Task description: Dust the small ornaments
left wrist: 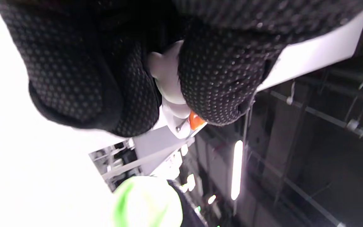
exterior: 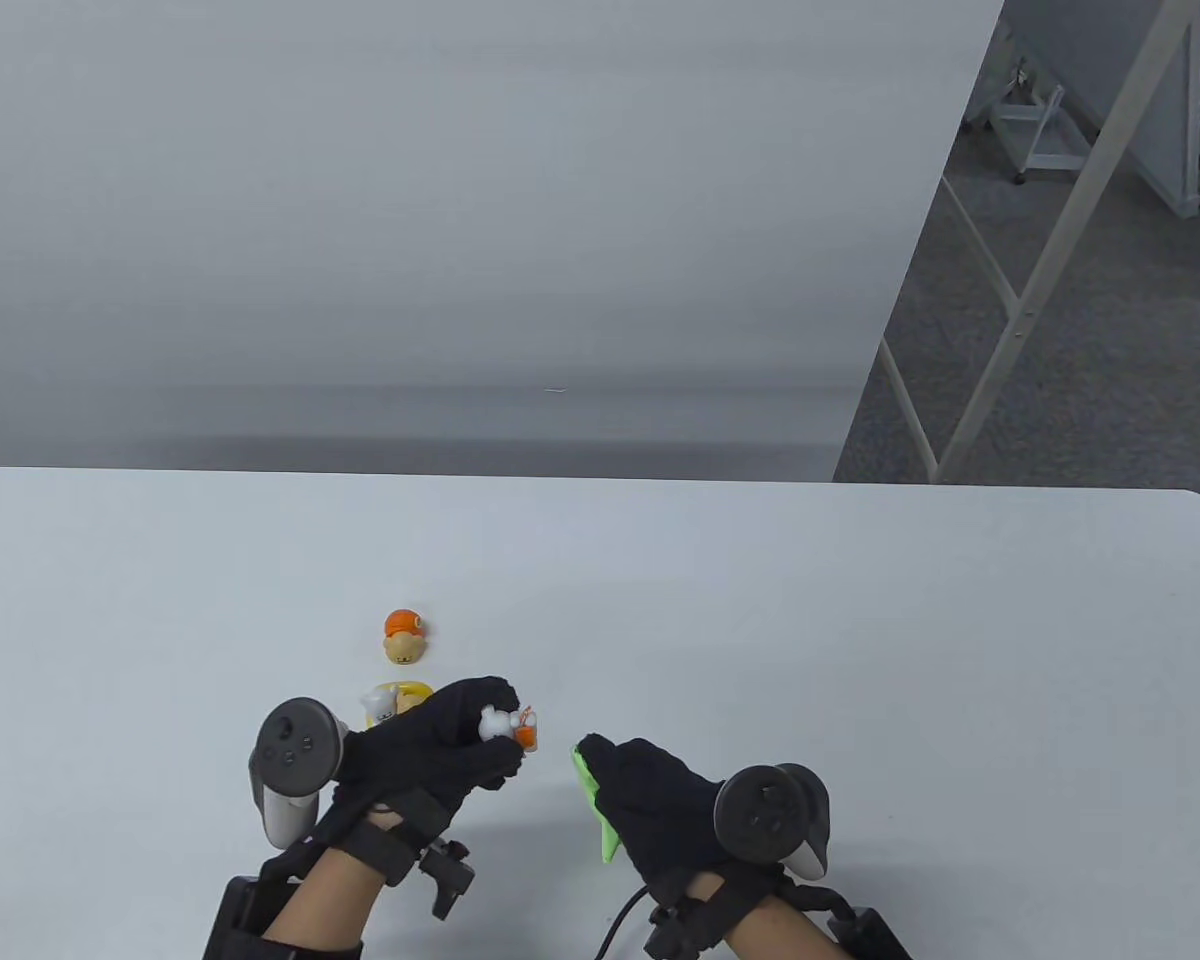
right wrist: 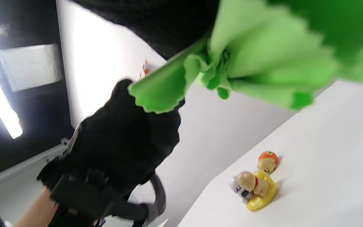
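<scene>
My left hand (exterior: 460,745) holds a small white figure with an orange part (exterior: 512,727) lifted above the table; in the left wrist view the figure (left wrist: 172,94) is pinched between the gloved fingers (left wrist: 219,82). My right hand (exterior: 660,800) grips a bunched green cloth (exterior: 595,800), a little to the right of the figure and apart from it; the cloth fills the top of the right wrist view (right wrist: 263,63). An orange-capped tan ornament (exterior: 403,637) and a yellow ring ornament with small animals (exterior: 392,700) stand on the table.
The white table (exterior: 860,620) ends in a far edge with a rounded right corner. Beyond it are a pale wall panel and metal frame legs (exterior: 1020,300) on grey carpet.
</scene>
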Tool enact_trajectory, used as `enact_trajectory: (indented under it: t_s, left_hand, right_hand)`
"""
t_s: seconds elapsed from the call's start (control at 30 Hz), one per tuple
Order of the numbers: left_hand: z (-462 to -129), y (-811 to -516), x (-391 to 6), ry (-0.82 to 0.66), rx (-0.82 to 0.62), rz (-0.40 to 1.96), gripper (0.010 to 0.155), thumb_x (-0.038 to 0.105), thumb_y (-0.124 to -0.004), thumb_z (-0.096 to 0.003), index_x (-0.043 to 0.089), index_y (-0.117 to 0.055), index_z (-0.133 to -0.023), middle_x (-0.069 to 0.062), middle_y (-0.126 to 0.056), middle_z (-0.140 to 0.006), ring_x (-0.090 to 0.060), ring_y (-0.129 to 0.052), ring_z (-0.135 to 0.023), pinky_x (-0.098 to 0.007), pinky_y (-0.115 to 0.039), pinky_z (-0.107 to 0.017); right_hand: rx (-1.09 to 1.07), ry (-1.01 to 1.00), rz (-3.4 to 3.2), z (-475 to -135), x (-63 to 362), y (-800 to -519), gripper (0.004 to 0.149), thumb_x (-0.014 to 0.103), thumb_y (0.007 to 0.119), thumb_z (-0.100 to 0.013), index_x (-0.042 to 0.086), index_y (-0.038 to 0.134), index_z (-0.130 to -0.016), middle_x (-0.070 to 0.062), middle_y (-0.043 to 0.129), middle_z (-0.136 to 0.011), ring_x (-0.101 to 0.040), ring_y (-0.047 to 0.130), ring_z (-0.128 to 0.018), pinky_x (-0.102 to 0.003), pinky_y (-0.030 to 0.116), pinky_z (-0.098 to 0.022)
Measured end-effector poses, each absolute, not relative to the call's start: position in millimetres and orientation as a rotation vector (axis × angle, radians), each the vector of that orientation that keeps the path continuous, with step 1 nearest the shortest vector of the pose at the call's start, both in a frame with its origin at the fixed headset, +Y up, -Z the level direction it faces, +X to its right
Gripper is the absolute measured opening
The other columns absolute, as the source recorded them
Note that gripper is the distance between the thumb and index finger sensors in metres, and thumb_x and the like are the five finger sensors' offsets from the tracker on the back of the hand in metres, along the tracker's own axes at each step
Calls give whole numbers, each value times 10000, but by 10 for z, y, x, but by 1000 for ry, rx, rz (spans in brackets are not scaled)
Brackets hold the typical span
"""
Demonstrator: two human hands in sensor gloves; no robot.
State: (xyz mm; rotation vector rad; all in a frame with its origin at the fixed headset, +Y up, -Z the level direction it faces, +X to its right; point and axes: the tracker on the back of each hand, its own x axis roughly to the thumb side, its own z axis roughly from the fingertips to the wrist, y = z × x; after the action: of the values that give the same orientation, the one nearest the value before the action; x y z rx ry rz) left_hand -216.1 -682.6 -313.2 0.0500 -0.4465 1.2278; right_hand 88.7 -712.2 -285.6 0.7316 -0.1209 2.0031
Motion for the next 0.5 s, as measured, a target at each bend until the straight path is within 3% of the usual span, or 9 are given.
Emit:
enact_trajectory:
  t_s: [0.13,0.23,0.37,0.5]
  left_hand:
    - [-3184,-6661,-2254,-460,36,952,605,255,-999,-428,-4,-844,-953,-278,-880,-909,-344,-1119,-562,-482,-1029,-363]
    - [-3237,-6693,-2226,-475,8,738,605,262,-996,-433,6,-840,-959,-265,-873,-919,-378,-1095,-571,-523,-994,-375]
    - [-3305,-6907,-2120,-490,-21,493,751,315,-1034,-412,27,-710,-1026,-206,-904,-895,-359,-1101,-566,-510,-999,-368]
    - [-3347,-7139,-2043,-515,-52,435,648,313,-1056,-394,63,-801,-934,-190,-930,-882,-380,-1101,-576,-528,-993,-368]
  right_hand:
    - [680,-180,2041,-2873,1086,-7078,445,121,813,-540,-28,743,-954,-416,865,-773,-479,952,-508,-725,800,-451]
    - [651,-186,2034,-2883,1187,-7072,444,120,813,-541,-26,743,-955,-415,865,-774,-481,952,-508,-725,799,-452]
    - [620,-199,2038,-2904,1270,-7088,445,120,814,-541,-28,745,-954,-415,866,-773,-480,953,-507,-725,800,-450]
    - [609,-194,2038,-2915,1289,-7112,445,121,814,-541,-27,745,-954,-415,865,-774,-480,953,-507,-725,799,-451]
